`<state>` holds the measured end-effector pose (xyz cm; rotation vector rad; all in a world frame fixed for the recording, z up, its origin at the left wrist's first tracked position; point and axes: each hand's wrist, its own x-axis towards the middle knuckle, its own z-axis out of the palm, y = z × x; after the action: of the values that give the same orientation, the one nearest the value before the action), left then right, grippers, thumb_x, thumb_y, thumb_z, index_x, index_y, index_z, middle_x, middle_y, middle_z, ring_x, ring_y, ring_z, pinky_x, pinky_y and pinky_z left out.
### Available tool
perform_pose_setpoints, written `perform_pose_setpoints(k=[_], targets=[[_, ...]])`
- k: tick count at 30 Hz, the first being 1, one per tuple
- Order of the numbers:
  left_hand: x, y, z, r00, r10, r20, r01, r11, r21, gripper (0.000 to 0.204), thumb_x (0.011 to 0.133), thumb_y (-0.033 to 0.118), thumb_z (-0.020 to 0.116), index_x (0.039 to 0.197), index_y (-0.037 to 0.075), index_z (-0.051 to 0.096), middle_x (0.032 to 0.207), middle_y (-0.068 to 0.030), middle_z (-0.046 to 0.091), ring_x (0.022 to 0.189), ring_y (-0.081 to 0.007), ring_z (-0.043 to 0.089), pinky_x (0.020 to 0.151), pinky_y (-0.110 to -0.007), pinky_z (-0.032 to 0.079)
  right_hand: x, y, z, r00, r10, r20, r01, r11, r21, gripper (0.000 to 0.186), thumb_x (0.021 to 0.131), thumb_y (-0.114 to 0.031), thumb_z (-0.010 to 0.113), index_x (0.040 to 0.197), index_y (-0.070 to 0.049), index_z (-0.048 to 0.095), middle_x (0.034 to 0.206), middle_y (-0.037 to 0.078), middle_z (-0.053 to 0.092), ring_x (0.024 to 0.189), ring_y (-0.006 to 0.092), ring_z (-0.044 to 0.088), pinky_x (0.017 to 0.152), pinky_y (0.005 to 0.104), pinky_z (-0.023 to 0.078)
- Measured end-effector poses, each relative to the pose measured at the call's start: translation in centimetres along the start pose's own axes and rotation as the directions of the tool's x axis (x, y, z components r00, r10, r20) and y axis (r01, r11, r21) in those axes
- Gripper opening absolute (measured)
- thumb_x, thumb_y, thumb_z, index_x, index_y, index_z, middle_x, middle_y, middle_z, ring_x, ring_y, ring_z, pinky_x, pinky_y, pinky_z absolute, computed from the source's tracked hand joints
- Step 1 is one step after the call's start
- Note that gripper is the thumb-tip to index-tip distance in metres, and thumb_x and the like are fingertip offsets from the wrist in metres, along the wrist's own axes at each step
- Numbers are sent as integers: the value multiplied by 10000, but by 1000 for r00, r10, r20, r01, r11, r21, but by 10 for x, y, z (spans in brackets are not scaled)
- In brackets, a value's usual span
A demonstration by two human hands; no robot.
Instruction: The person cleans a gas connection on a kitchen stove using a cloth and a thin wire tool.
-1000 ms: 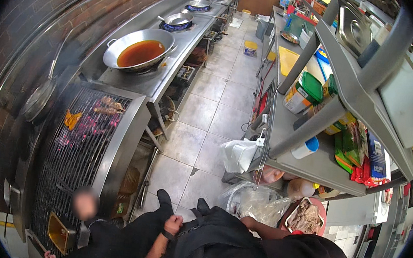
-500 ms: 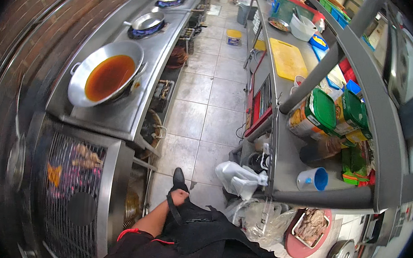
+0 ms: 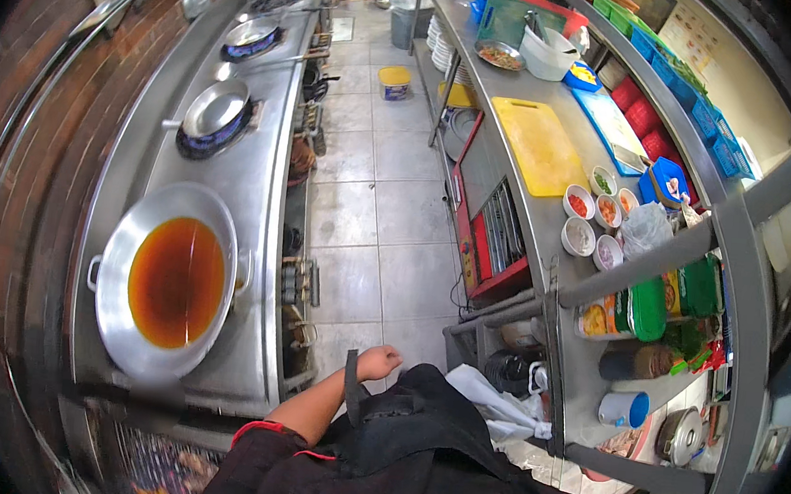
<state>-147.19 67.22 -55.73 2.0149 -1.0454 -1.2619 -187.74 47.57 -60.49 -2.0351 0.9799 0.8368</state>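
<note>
My left hand (image 3: 379,362) hangs in front of my dark apron (image 3: 399,409), above the tiled floor. It is open, its fingers loosely bent, and nothing shows in it. A black strap crosses beside the wrist. My right hand is out of view. Left of my arm, on the steel stove counter (image 3: 245,328), stands a large two-handled metal wok (image 3: 113,258) holding reddish-brown liquid (image 3: 178,283). Farther along, a pan (image 3: 216,111) and another pan (image 3: 249,33) sit over blue flames.
A charcoal grill (image 3: 160,463) with food lies at the lower left. On the right worktable (image 3: 474,74) are a yellow cutting board (image 3: 538,146), small bowls of chopped ingredients (image 3: 579,202), green-lidded tubs (image 3: 647,309) and a white-and-blue mug (image 3: 623,409). A yellow-lidded bucket (image 3: 393,82) stands on the aisle floor (image 3: 351,209).
My view has moved forward along the aisle; the wok looks nearer and the grill has slid toward the lower edge. The small bowls have come into sight. My left hand has swung forward and right.
</note>
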Motion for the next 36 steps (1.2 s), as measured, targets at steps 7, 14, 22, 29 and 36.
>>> perform_pose_setpoints(k=[7, 14, 22, 29, 36], targets=[[151, 40, -94, 994, 109, 1, -108, 986, -126, 402, 958, 353, 614, 1130, -6, 672, 946, -151, 719, 888, -262, 691, 807, -379, 536, 123, -55, -45, 995, 25, 97, -26, 1000, -1, 398, 848, -358, 595, 1063, -38, 690, 1032, 233, 685, 988, 399, 662, 820, 475, 517], [253, 5, -254, 999, -24, 49, 25, 1000, -13, 320, 966, 295, 612, 1069, 1, 684, 856, -89, 691, 744, -181, 655, 702, -350, 528, 279, -151, -194, 996, -66, 60, 66, 998, -7, 403, 849, -358, 599, 1066, -31, 690, 1045, 238, 682, 996, 399, 662, 830, 472, 517], [346, -29, -397, 964, -262, -44, 214, 863, -459, 264, 955, 285, 635, 1028, 42, 708, 873, -29, 707, 775, -128, 650, 734, -306, 521, 414, -279, -386, 989, -102, -108, 112, 990, 89, 409, 850, -358, 603, 1070, -25, 690, 1059, 244, 679, 1006, 399, 661, 842, 470, 517], [491, -33, -513, 959, 176, -221, -220, 956, -196, 211, 1013, 235, 574, 977, 47, 662, 792, 29, 613, 717, -72, 543, 663, -253, 470, 506, -353, -470, 999, -5, -46, 6, 1000, 13, 415, 851, -359, 607, 1074, -18, 690, 1072, 250, 677, 1015, 400, 660, 852, 468, 517], [619, -19, -696, 997, -61, 52, 75, 939, -336, 307, 980, 297, 616, 1105, 21, 662, 821, -34, 671, 763, -113, 626, 693, -281, 506, 586, -455, -631, 986, 32, -162, -18, 996, 84, 420, 852, -359, 611, 1077, -12, 689, 1085, 255, 675, 1023, 400, 659, 863, 465, 518]])
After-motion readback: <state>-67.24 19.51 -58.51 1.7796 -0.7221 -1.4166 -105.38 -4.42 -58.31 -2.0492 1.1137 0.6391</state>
